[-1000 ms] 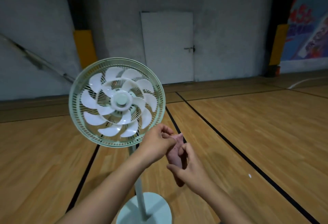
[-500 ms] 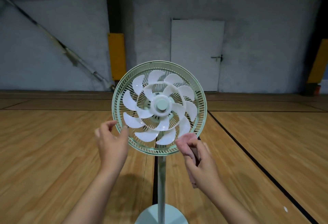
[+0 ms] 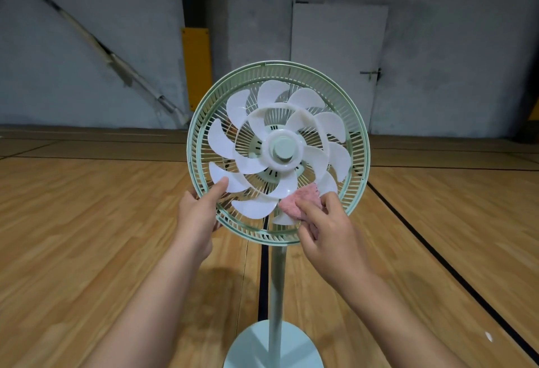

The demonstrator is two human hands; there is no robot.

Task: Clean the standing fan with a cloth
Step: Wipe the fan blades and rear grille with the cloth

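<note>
A pale green standing fan (image 3: pixel 278 152) with white blades stands straight ahead on a thin pole above a round base (image 3: pixel 274 347). No front grille covers the blades. My left hand (image 3: pixel 198 216) grips the lower left rim of the green guard, thumb resting on a blade. My right hand (image 3: pixel 329 230) is shut on a bunched pink cloth (image 3: pixel 300 201) and presses it against a blade at the lower right of the fan.
Wooden gym floor with black court lines (image 3: pixel 455 274) spreads all around. A grey wall with a white door (image 3: pixel 338 61) and a yellow pad (image 3: pixel 197 67) stands well behind the fan. A diagonal pole (image 3: pixel 96 47) leans along the left wall.
The fan has come closer and centred in view. My left hand moved from beside the guard to gripping its rim. My right hand lifted the cloth from the lower rim onto a blade.
</note>
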